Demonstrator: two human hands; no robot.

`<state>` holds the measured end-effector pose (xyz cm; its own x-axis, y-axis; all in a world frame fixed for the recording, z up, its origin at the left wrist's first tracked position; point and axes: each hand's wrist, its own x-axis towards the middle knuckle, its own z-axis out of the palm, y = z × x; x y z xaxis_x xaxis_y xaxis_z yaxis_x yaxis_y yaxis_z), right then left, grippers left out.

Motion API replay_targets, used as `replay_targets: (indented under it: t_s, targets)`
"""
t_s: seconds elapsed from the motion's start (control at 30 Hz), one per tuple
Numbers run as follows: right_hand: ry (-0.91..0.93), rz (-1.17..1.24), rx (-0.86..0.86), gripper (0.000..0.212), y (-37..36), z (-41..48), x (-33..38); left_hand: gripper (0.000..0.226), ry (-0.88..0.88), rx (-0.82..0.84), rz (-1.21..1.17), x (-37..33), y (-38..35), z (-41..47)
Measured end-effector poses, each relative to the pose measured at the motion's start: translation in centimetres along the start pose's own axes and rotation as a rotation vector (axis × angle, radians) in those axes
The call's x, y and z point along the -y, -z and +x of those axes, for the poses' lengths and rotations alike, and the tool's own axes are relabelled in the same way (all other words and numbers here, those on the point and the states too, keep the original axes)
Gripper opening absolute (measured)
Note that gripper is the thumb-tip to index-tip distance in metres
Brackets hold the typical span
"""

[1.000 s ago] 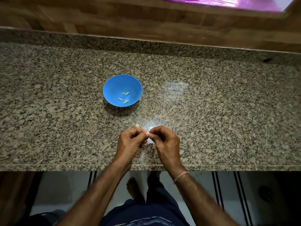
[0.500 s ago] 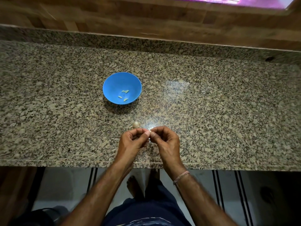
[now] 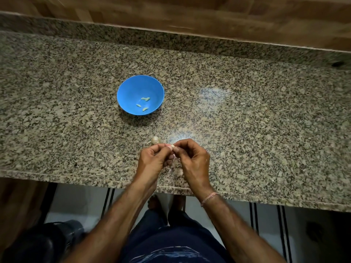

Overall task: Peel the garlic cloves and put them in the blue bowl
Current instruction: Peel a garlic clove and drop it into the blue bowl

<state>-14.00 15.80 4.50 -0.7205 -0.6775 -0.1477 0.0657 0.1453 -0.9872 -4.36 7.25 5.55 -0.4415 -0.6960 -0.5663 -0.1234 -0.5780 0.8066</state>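
Note:
A blue bowl (image 3: 133,92) stands on the granite counter, left of centre, with three pale peeled garlic pieces (image 3: 145,99) lying in its bottom. Near the counter's front edge my left hand (image 3: 152,160) and my right hand (image 3: 191,158) meet fingertip to fingertip. Between them they pinch a small pale garlic clove (image 3: 172,147), mostly hidden by the fingers. Just behind my left hand a piece of garlic bulb (image 3: 155,139) lies on the counter, touched by neither hand.
The speckled granite counter (image 3: 256,120) runs the full width, with a raised granite strip and a wooden wall behind it. Its front edge (image 3: 76,177) lies right under my wrists. Below are the floor, my legs and a dark object (image 3: 47,242) at lower left.
Both hands stay together on the clove with only small finger shifts. The camera has tilted down slightly, so the bowl and counter sit a little higher in view.

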Motion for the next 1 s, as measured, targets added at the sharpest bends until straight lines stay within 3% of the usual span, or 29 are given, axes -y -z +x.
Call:
replay_targets:
  t_s: [0.2, 0.43, 0.63, 0.87, 1.0]
  targets:
    - [-0.039, 0.032, 0.029, 0.013, 0.5, 0.2, -0.7, 0.016, 0.088, -0.018, 0.077, 1.4, -1.2, 0.4]
    - [-0.372, 0.317, 0.033, 0.008, 0.9, 1.0, -0.9, 0.023, -0.018, -0.145, 0.36, 1.7, -1.7, 0.6]
    - [-0.581, 0.481, -0.058, 0.016, 1.0, 1.6, -1.9, 0.022, -0.093, -0.149, 0.637, 1.8, -2.9, 0.8]
    - [-0.651, 0.608, -0.131, 0.013, 1.6, 3.0, -1.3, 0.015, -0.114, -0.175, 0.695, 2.0, -3.0, 1.2]
    - [-0.646, 0.586, -0.081, 0.019, 2.4, 3.4, -1.1, 0.007, -0.189, -0.255, 0.781, 2.3, -2.0, 1.5]
